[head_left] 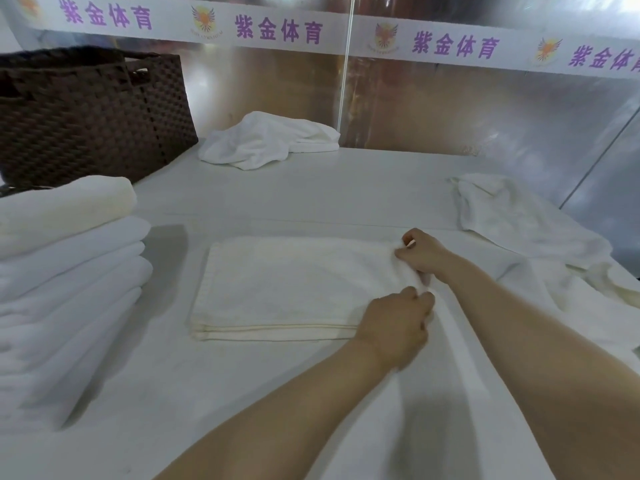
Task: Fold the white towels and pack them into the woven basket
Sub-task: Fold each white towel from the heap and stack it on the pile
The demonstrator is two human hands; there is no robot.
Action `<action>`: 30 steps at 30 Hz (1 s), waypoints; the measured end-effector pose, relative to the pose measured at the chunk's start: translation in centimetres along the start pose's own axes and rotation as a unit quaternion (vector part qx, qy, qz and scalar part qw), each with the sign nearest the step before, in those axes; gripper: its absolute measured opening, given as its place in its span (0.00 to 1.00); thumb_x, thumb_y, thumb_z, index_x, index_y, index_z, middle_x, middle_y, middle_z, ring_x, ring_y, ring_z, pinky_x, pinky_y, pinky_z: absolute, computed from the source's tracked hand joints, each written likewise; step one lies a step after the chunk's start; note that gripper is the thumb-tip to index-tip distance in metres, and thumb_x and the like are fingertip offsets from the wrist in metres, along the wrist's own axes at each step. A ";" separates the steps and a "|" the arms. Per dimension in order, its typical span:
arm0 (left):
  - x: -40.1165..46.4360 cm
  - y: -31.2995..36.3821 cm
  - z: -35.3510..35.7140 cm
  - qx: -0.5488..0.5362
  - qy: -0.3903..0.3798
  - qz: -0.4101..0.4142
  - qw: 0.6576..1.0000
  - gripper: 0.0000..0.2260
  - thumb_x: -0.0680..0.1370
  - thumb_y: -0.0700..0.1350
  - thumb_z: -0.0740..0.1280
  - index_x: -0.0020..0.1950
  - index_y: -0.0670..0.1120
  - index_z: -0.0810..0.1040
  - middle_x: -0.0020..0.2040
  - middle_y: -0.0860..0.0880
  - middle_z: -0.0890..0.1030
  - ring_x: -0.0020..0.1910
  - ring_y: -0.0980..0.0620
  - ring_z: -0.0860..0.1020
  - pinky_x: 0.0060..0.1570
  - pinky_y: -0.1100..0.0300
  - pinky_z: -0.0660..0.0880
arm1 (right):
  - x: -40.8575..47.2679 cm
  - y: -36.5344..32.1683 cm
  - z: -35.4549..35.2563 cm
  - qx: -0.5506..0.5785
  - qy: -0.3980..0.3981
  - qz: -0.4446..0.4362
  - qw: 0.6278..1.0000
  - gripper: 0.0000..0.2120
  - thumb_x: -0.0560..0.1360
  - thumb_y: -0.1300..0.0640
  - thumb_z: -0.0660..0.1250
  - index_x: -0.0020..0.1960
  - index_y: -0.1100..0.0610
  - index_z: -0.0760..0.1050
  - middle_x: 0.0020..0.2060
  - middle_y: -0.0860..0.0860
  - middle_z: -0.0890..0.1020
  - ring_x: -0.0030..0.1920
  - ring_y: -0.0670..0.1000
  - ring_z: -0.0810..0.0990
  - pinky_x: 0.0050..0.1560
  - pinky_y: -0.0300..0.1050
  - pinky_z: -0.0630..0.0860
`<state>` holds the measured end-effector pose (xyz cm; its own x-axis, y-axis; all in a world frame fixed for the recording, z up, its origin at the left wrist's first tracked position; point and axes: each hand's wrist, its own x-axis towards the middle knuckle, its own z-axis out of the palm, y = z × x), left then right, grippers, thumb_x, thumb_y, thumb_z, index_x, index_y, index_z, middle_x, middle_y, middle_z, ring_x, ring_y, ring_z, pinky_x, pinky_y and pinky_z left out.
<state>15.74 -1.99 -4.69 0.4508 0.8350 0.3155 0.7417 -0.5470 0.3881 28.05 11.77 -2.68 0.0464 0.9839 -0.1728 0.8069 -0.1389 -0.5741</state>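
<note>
both hands (408, 289) pinch the folded towel's (284, 285) right edge on the table (311, 199).

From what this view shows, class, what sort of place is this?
Probably a sports centre's towel room: the white wall banner reads 紫金体育, sports. A stack of folded white towels sits beside a dark brown woven basket, and both hands fold another.

One woven basket (90, 112), one folded-towel stack (65, 271), one half-folded towel (284, 289), two crumpled towels (266, 140).

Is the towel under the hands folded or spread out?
Folded. The towel lies as a neat rectangle with stacked layers along its near edge; both hands grip its right end.
</note>
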 end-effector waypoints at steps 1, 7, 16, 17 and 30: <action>-0.5 -0.7 -0.2 -0.068 0.022 -0.033 0.997 0.03 0.75 0.42 0.63 0.47 0.46 0.71 0.40 0.49 0.70 0.34 0.48 0.68 0.34 0.55 0.65 | -0.1 0.0 -0.2 0.014 -0.001 0.000 1.000 0.11 0.77 0.53 0.65 0.58 0.54 0.70 0.51 0.51 0.77 0.48 0.53 0.76 0.48 0.46 0.74; -3.8 -2.7 -2.9 -0.391 0.086 -0.161 0.902 0.07 0.76 0.38 0.64 0.43 0.47 0.67 0.33 0.53 0.70 0.30 0.54 0.71 0.33 0.59 0.70 | -0.7 -2.9 -1.8 0.130 0.011 -0.014 0.991 0.10 0.76 0.55 0.68 0.55 0.57 0.73 0.43 0.53 0.78 0.37 0.51 0.76 0.36 0.44 0.74; -6.9 -5.7 -10.3 -0.507 0.256 -0.170 0.806 0.13 0.75 0.35 0.62 0.39 0.48 0.60 0.33 0.54 0.61 0.30 0.55 0.60 0.31 0.60 0.60 | -3.0 -18.4 -3.6 0.119 0.005 -0.162 0.980 0.03 0.70 0.61 0.70 0.44 0.58 0.80 0.35 0.53 0.75 0.30 0.50 0.69 0.30 0.42 0.66; -7.4 -6.3 -11.0 -0.502 0.273 -0.174 0.802 0.13 0.74 0.39 0.63 0.38 0.49 0.60 0.34 0.52 0.61 0.31 0.54 0.60 0.33 0.57 0.60 | -3.1 -20.2 -3.1 0.097 -0.002 -0.171 0.980 0.04 0.69 0.61 0.69 0.43 0.60 0.81 0.35 0.54 0.75 0.31 0.51 0.69 0.30 0.42 0.66; -16.6 -14.4 -14.0 -0.265 0.335 -0.343 0.836 0.15 0.79 0.44 0.64 0.37 0.47 0.60 0.30 0.55 0.62 0.29 0.55 0.61 0.30 0.61 0.61 | -4.9 -31.1 8.0 -0.027 -0.130 -0.182 0.974 0.07 0.72 0.63 0.61 0.37 0.63 0.76 0.34 0.58 0.82 0.32 0.54 0.79 0.42 0.45 0.83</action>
<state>-9.36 -8.85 -3.42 -0.5020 0.8396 0.2074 0.3065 -0.0515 0.9505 -1.98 10.35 9.66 -0.3943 0.9039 -0.1660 0.7715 0.2275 -0.5941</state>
